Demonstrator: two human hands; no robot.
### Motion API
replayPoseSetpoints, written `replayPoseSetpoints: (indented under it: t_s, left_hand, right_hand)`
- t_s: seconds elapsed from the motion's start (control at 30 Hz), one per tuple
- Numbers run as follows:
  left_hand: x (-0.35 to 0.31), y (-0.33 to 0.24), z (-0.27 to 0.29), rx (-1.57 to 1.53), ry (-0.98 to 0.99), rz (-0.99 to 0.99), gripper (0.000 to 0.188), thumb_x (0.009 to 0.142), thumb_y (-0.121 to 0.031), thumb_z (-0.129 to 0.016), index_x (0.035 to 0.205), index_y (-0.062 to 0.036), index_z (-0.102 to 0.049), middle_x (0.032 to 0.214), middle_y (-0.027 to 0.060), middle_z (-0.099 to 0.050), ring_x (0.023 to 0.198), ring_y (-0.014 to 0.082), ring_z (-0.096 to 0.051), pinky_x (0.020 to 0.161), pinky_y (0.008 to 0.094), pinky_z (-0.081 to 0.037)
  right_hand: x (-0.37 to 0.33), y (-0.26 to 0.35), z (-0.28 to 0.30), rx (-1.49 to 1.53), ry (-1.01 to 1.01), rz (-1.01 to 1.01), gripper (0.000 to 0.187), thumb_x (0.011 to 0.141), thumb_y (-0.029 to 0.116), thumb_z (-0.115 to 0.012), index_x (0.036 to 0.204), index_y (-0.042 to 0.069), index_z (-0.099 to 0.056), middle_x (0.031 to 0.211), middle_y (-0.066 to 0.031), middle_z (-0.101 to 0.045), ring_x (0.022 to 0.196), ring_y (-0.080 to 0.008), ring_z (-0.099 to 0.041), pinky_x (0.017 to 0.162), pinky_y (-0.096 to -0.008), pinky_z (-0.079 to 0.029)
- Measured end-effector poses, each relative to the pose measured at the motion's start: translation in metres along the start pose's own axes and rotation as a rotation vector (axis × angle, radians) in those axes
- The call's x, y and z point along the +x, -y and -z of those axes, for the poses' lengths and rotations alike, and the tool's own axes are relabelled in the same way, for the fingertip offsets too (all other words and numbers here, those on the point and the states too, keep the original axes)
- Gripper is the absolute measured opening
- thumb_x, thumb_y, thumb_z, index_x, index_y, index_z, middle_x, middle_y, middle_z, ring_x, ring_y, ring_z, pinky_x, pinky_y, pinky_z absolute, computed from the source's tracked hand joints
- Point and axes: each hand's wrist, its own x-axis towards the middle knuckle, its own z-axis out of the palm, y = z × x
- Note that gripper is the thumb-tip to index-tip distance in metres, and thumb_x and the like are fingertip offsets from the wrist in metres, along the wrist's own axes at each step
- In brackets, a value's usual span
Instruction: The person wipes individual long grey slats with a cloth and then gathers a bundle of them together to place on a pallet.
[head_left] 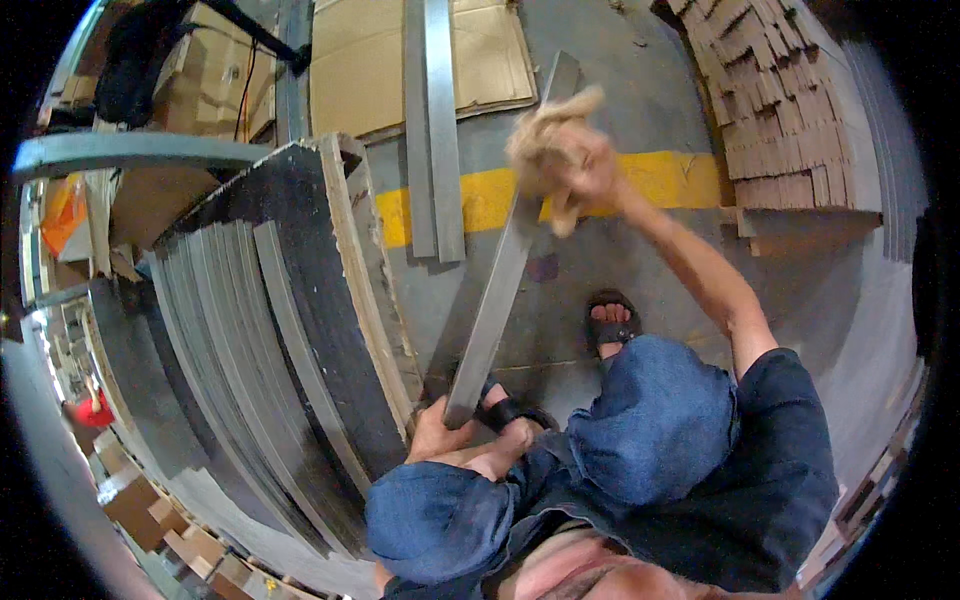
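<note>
A long grey metal bar [500,285] slants away from me, its near end low between my knees and its far end over the floor. My left hand [437,432] grips that near end, with the fingers partly hidden behind the bar. Toward the far end, my right hand [597,172] is closed on a crumpled tan cloth [535,143], which is wrapped over the bar. Motion blurs this hand and the cloth. Two more metal bars [447,150] lie side by side ahead of me, partly on a flat cardboard sheet [360,70].
At my left stands a dark-topped bench [310,215] with a rough board edge, bearing a row of several metal bars [215,300]. A yellow stripe [660,180] crosses the grey floor. Stacked brown slats [780,110] rise at the far right. Part of another person [145,50] shows at the upper left.
</note>
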Motion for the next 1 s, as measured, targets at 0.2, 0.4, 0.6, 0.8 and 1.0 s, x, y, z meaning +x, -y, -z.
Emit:
replayPoseSetpoints:
  t_s: [0.2,0.4,0.6,0.8,1.0]
  left_hand:
    - [0.010,-0.053,0.002,0.222,-0.022,-0.071,0.040,0.074,-0.018,-0.079,0.106,0.0000,-0.066,0.087,0.0188,-0.072,0.083,0.0298,-0.072,0.076,0.0385,-0.054]
    - [-0.022,-0.024,0.020,0.319,-0.001,-0.148,0.045,0.073,-0.019,-0.079,0.112,-0.0013,-0.064,0.090,0.0177,-0.072,0.084,0.0259,-0.071,0.077,0.0375,-0.054]
    - [-0.030,-0.002,0.010,0.267,-0.078,-0.212,0.046,0.074,-0.010,-0.079,0.117,-0.0034,-0.065,0.094,0.0128,-0.073,0.086,0.0248,-0.071,0.080,0.0370,-0.055]
    - [0.002,-0.033,0.002,0.327,-0.116,-0.195,0.042,0.072,-0.020,-0.079,0.106,-0.0016,-0.063,0.082,0.0211,-0.070,0.076,0.0385,-0.070,0.069,0.0427,-0.054]
    - [0.012,-0.023,-0.002,0.326,-0.018,-0.251,0.041,0.071,-0.021,-0.079,0.105,-0.0025,-0.065,0.082,0.0218,-0.070,0.075,0.0364,-0.071,0.068,0.0424,-0.054]
  right_hand:
    - [0.000,0.067,-0.042,-0.273,0.128,0.481,0.046,0.073,0.025,-0.076,0.117,0.017,-0.064,0.122,-0.0111,-0.059,0.115,-0.0343,-0.056,0.101,-0.0489,-0.043]
    - [0.118,-0.051,0.060,-0.429,-0.495,0.193,0.026,0.078,0.027,-0.069,0.098,0.011,-0.068,0.103,-0.0107,-0.064,0.104,-0.0308,-0.059,0.094,-0.0469,-0.045]
    - [0.123,-0.084,0.133,0.654,-1.016,-0.517,0.018,0.091,0.027,-0.061,0.086,0.011,-0.067,0.076,-0.0009,-0.064,0.073,-0.0153,-0.063,0.067,-0.0363,-0.053]
    - [0.111,-0.034,0.101,1.170,-0.684,-0.466,0.016,0.090,0.029,-0.062,0.084,0.015,-0.060,0.071,0.0044,-0.060,0.063,-0.0099,-0.057,0.064,-0.0306,-0.051]
    - [0.132,-0.109,0.150,1.395,-0.863,-0.340,0.009,0.093,0.016,-0.056,0.085,0.013,-0.059,0.068,0.0030,-0.059,0.054,-0.0089,-0.054,0.062,-0.0306,-0.054]
